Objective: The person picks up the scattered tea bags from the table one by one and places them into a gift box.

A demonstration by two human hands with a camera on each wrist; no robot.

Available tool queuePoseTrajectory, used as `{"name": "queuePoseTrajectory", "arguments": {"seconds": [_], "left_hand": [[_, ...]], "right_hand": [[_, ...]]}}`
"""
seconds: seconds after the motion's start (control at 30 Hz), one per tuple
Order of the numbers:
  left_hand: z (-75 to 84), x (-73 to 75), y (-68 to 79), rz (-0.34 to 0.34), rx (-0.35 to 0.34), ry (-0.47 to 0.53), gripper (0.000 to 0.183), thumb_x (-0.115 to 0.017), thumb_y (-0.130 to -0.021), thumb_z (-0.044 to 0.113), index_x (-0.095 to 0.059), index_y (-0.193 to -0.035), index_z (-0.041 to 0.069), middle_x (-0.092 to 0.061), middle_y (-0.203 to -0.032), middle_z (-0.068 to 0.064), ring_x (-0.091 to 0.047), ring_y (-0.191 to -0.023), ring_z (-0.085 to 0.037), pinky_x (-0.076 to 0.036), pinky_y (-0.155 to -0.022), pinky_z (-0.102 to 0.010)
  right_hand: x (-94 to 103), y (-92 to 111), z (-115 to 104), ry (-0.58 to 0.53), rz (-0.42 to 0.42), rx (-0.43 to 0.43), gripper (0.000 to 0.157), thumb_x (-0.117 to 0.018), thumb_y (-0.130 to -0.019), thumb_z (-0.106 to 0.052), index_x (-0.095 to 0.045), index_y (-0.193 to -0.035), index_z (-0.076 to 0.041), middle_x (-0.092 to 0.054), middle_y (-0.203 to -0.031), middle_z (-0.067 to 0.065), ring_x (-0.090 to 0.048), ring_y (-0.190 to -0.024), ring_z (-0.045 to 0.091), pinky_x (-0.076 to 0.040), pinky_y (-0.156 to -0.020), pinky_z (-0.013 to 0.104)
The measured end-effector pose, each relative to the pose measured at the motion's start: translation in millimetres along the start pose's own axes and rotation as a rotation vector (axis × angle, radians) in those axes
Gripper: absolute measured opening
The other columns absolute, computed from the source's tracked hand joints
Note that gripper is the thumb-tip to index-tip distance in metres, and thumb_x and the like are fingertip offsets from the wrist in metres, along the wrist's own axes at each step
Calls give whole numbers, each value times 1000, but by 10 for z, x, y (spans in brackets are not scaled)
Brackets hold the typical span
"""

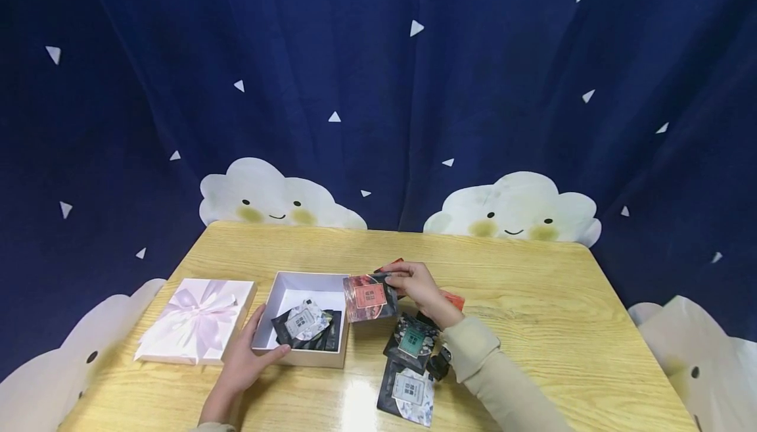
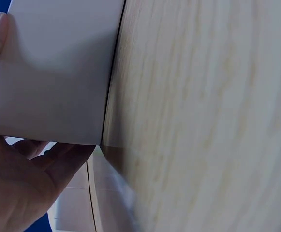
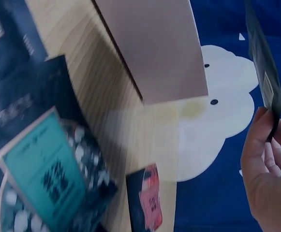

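Note:
My left hand holds the near left corner of an open white box, the thumb along its front wall and the fingers on its left side. In the left wrist view the box's plain wall fills the upper left. Inside lie several dark sachets, a white-patterned sachet on top. My right hand pinches the edge of a red and black sachet above the box's right wall. The right wrist view shows that sachet nearly edge-on, raised off the table.
Right of the box lie a green-labelled sachet, a white-and-black sachet and red sachets, partly behind my right arm. A small black object is by the sleeve. The lid with a pink bow sits left on the wooden table.

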State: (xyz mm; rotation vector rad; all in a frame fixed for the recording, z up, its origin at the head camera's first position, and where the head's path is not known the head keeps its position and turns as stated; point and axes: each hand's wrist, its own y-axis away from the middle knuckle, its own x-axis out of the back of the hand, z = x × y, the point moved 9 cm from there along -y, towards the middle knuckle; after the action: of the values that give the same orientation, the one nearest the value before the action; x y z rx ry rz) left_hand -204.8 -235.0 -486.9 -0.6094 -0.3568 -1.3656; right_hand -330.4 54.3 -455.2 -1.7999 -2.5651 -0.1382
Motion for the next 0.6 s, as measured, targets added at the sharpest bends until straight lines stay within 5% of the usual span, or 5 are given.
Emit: {"name": "queuePoseTrajectory", "arguments": {"seconds": [0.4,0.6], "left_hand": [[-14,-3,-7,-2,-1,0,91,-79,-68,20,-27,-138,-5,-33,-134,-36,-32,-120,-51,-28,-95,-61],[-19,-11,-9,-9,12,-4,92,-79,-68,21,-27,-139,-4,-32,-135,-35,-31,-121,-51,-27,-96,-61]], "right_hand": [[-397,-113,10,18,-4,10,25,-57,-85,3,-59,-108,12,-66,-92,16,-60,-68,7,-53,-62,25],[-619,-147,6,7,-53,11,23,-55,-86,6,-59,-108,12,-66,-85,13,-58,-63,7,-54,-69,41]]}}
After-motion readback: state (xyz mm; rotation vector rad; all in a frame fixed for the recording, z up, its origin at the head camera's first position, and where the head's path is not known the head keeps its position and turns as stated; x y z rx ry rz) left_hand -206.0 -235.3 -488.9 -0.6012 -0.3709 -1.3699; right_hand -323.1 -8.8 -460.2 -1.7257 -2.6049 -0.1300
